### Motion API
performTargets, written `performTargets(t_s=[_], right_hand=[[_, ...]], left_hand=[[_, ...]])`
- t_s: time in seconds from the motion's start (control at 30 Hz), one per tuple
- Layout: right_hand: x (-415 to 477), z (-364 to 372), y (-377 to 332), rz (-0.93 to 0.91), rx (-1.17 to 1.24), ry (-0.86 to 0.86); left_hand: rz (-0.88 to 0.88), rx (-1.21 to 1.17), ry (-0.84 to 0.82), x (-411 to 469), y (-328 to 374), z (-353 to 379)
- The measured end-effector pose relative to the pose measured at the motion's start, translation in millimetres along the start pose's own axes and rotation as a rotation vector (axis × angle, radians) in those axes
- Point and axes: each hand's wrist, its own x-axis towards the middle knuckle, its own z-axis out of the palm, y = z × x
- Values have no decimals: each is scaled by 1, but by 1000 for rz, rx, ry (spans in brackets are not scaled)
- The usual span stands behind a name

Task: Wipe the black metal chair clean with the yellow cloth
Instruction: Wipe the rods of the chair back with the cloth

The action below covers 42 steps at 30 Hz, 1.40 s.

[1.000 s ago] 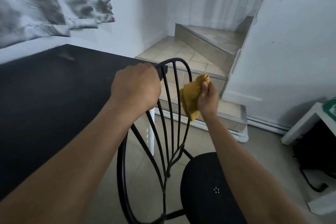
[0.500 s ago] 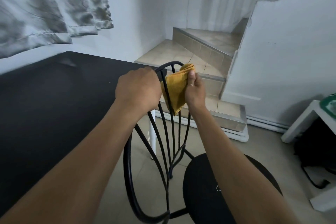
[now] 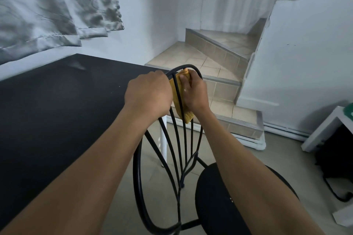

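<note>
The right hand [image 3: 194, 91] has brought the yellow cloth [image 3: 180, 105] from beside the backrest onto the top curve of the black metal chair [image 3: 178, 139], pinching it against the spokes. The left hand [image 3: 149, 95] stays clenched on the rim. So wiping is starting; the fingers behind the cloth are hidden.

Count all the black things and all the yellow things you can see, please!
Black: 3 (the black metal chair, the black table, a black bag under the white side table)
Yellow: 1 (the yellow cloth, held in the right hand)
Total: 4
</note>
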Motion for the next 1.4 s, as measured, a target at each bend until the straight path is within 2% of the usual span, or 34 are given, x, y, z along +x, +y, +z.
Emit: performTargets(t_s=[0.13, 0.3, 0.7, 0.77, 0.83, 0.93, 1.0, 1.13, 1.27, 1.4], right_hand=[[3, 6, 5, -47, 15, 42], [-24, 5, 48, 1, -56, -79], [-151, 23, 159, 408, -76, -283], [-166, 28, 178, 464, -132, -362], [-177, 29, 195, 434, -302, -423], [-183, 27, 204, 328, -513, -390], [-182, 26, 198, 344, -516, -396], [-172, 18, 187, 365, -436, -382], [-164, -12, 158, 410, -117, -125], [-144, -53, 107, 229, 36, 41]], left_hand=[[-8, 1, -19, 1, -1, -1], [-16, -24, -30, 2, -1, 0], [-42, 0, -50, 3, 0, -1], [-45, -5, -44, 2, -1, -1], [-42, 3, -37, 2, -1, -1], [-37, 15, -39, 2, 0, 0], [-39, 6, -43, 2, 1, 0], [-43, 1, -38, 3, 1, -2], [-40, -9, -40, 2, 1, -2], [-47, -8, -44, 2, 1, -3]])
